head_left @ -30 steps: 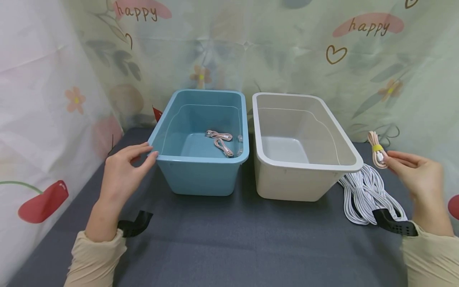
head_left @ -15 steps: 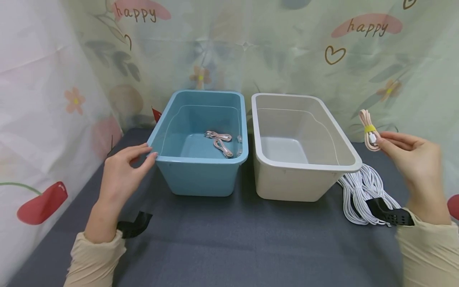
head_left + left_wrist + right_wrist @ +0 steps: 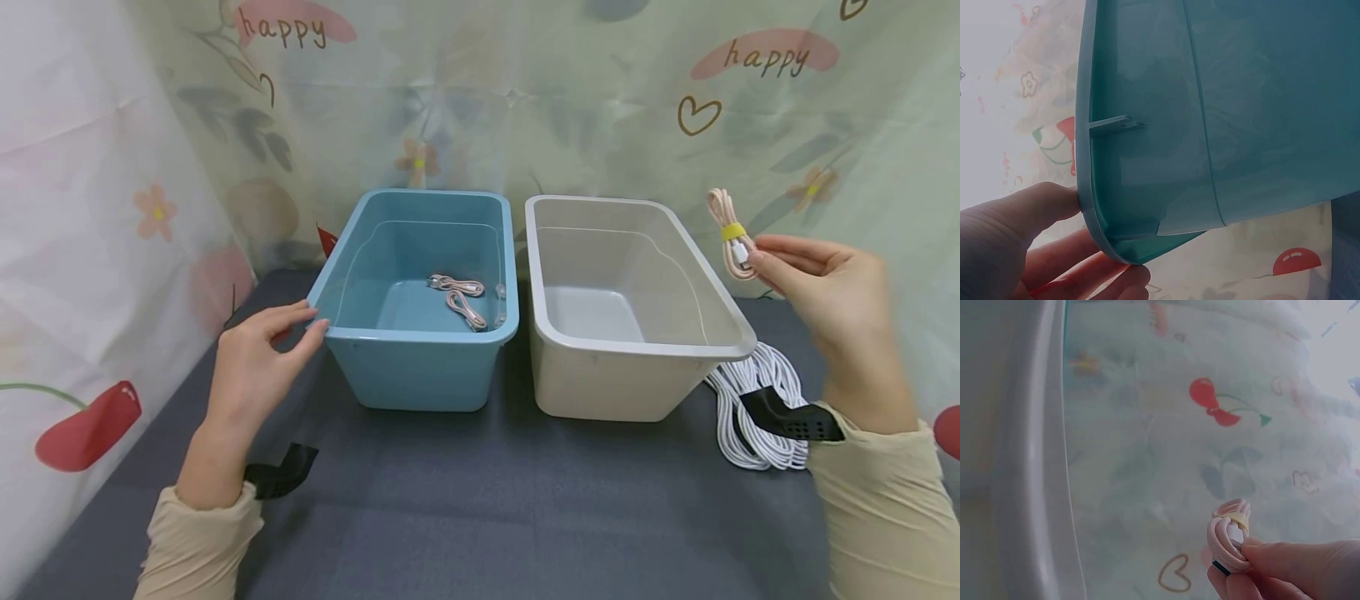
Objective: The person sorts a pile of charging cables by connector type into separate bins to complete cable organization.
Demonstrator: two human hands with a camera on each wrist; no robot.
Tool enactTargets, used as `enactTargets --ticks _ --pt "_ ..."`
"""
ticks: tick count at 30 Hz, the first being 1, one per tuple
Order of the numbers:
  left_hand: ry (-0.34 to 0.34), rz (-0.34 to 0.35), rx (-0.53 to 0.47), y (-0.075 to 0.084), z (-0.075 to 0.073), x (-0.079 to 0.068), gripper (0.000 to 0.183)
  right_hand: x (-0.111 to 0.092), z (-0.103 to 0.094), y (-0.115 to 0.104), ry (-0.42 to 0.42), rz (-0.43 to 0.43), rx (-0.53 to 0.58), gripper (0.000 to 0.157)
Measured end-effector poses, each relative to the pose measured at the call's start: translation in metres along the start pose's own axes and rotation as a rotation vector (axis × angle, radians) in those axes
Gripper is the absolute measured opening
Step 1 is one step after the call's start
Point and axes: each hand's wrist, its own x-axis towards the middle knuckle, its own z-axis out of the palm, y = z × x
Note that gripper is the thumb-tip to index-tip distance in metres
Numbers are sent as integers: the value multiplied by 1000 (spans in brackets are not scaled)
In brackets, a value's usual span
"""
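My right hand (image 3: 843,308) pinches a pink charging cable (image 3: 723,208) between thumb and fingers, above the right rim of the off-white bin (image 3: 607,387). The cable is folded into a bundle with a yellow tie and a white plug end; the right wrist view also shows this bundle (image 3: 1225,544). At the front left corner of the blue bin (image 3: 420,371), my left hand (image 3: 258,362) holds the rim, with the thumb (image 3: 1054,203) on one side of the corner and the fingers round the other. Two similar bundled cables (image 3: 467,310) lie on the blue bin's floor.
A large coil of white cable (image 3: 757,417) lies on the dark grey tabletop (image 3: 480,500), right of the off-white bin and partly behind my right wrist. Patterned curtains (image 3: 585,125) hang behind and at the left. The two bins stand side by side, with a narrow gap.
My right hand has risen and moved left, carrying the pink cable from beside the white coil to over the off-white bin's right rim. The left hand has stayed on the blue bin.
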Motion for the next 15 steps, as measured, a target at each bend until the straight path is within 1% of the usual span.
enactTargets --ticks 7,11,12,15 --pt "3 4 -1 0 0 0 32 4 20 -12 -69 6 -44 18" --pt "4 3 -1 0 0 0 33 8 37 -17 -105 -18 -47 17" --pt "4 3 -1 0 0 0 33 9 41 -19 -113 -18 -59 16" --pt "5 3 0 -1 0 0 33 12 54 -22 -125 -31 -164 15"
